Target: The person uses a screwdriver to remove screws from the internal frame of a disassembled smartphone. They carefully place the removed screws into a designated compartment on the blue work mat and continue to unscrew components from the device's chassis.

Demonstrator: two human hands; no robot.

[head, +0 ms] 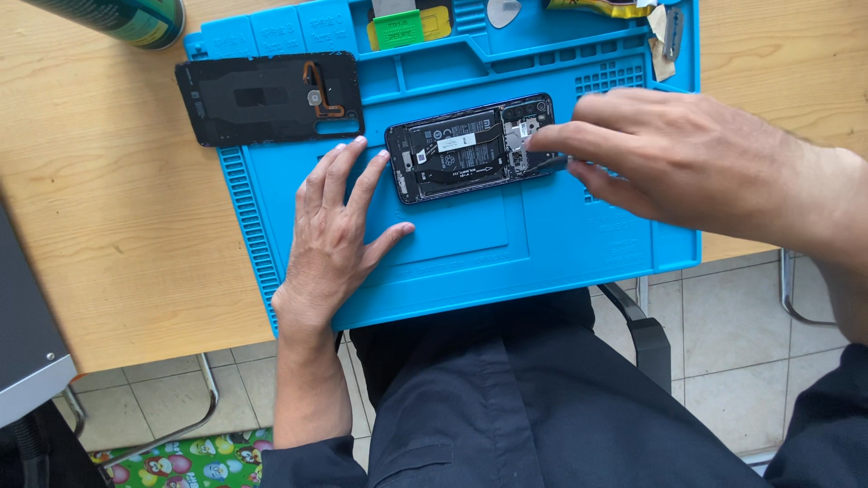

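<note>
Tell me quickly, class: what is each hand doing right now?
Left hand: open, flat on the blue silicone work mat.
Right hand: fingertips on the opened black phone; whether it holds anything cannot be told.

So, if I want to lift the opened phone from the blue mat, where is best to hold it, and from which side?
Probably by its two long edges, near the middle, coming from above. The opened phone lies flat on the blue mat with its insides facing up, so only the frame is safe to touch. The left hand is at one short end and the right hand covers the other.
</note>
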